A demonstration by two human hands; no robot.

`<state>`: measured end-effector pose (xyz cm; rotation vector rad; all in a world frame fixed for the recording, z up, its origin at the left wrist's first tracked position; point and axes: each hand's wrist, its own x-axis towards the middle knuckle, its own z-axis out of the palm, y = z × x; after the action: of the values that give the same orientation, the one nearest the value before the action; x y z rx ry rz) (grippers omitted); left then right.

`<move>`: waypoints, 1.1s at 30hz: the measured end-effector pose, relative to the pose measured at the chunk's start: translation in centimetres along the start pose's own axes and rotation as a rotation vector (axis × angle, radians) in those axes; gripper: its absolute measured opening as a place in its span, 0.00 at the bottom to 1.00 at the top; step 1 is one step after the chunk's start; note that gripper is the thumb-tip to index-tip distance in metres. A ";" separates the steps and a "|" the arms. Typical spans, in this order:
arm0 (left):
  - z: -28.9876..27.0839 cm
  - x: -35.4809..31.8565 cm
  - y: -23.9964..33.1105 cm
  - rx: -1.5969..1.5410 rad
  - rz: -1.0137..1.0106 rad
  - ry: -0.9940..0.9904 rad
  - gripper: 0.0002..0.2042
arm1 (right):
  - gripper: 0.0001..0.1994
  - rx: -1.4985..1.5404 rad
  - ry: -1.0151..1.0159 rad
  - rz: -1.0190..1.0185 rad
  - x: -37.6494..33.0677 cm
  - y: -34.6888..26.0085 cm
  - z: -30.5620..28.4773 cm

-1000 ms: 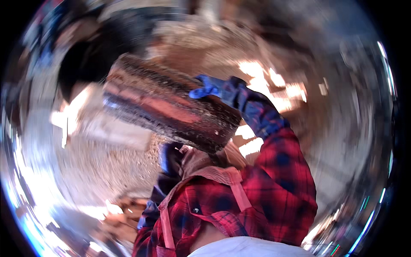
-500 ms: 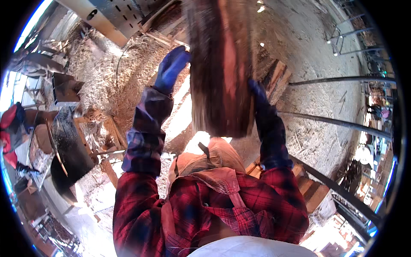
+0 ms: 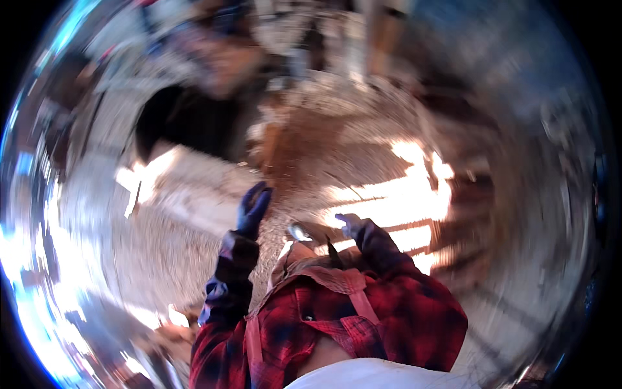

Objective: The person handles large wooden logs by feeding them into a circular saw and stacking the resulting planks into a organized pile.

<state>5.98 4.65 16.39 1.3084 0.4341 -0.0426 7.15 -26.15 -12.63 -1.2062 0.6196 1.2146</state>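
Note:
My left hand [image 3: 254,209], in a blue glove, is raised in front of my body. Its fingers are stretched up and it holds nothing. Lower and closer to my waist is my right hand [image 3: 350,224], also gloved, with at least one finger extended and nothing visible in it; sunlight washes out part of it. Both hands are apart from any object. Beyond the left hand stands a brown wooden piece [image 3: 275,141], smeared by motion.
A black, rounded thing [image 3: 188,123] lies to the far left, with a pale, flat surface [image 3: 204,194] in front of it. Sawdust-strewn ground [image 3: 330,146] stretches ahead, crossed by bright sunlit patches [image 3: 389,201]. Blurred clutter fills the far edge.
The thick piece of wood that was between my hands is out of view. My hands have come lower and closer to my body. The view has swung left, bringing the black thing toward the middle.

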 end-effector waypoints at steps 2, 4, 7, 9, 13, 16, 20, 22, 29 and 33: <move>-2.7 -0.3 2.8 -0.006 0.096 0.054 0.18 | 0.17 -0.245 -0.170 -0.142 0.8 -5.4 6.7; -7.1 -0.9 3.5 0.084 0.148 0.146 0.23 | 0.16 -0.468 -0.220 -0.314 1.9 -9.1 11.9; -9.3 2.0 4.9 0.002 0.155 0.160 0.23 | 0.14 0.120 -0.495 -0.187 10.3 -12.5 6.0; -10.8 2.9 5.7 -0.025 0.160 0.207 0.22 | 0.15 0.542 -0.769 -0.101 9.5 -16.4 6.9; -11.8 7.3 6.3 -0.004 0.243 0.284 0.22 | 0.24 0.667 0.082 -0.323 1.6 -27.7 11.9; -11.2 16.2 6.4 0.195 0.251 0.295 0.26 | 0.28 0.525 -0.051 -0.432 2.0 -35.8 11.9; -13.5 27.1 4.7 0.437 0.166 0.299 0.28 | 0.30 0.043 0.118 -0.397 2.5 -41.0 14.6; -10.7 30.3 7.1 0.348 0.003 0.169 0.25 | 0.30 0.014 0.047 -0.469 5.2 -41.4 11.5; -11.0 25.5 12.1 -0.544 -0.580 -0.087 0.18 | 0.33 0.015 -0.285 -0.195 -8.3 -38.5 18.3; -10.9 18.5 11.0 -0.311 -0.249 -0.016 0.22 | 0.38 0.177 -0.667 -0.035 -7.0 -39.6 15.7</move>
<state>22.93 21.77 18.34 0.9431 0.5640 -0.1866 38.32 -10.12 12.57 -0.6001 0.1963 1.3994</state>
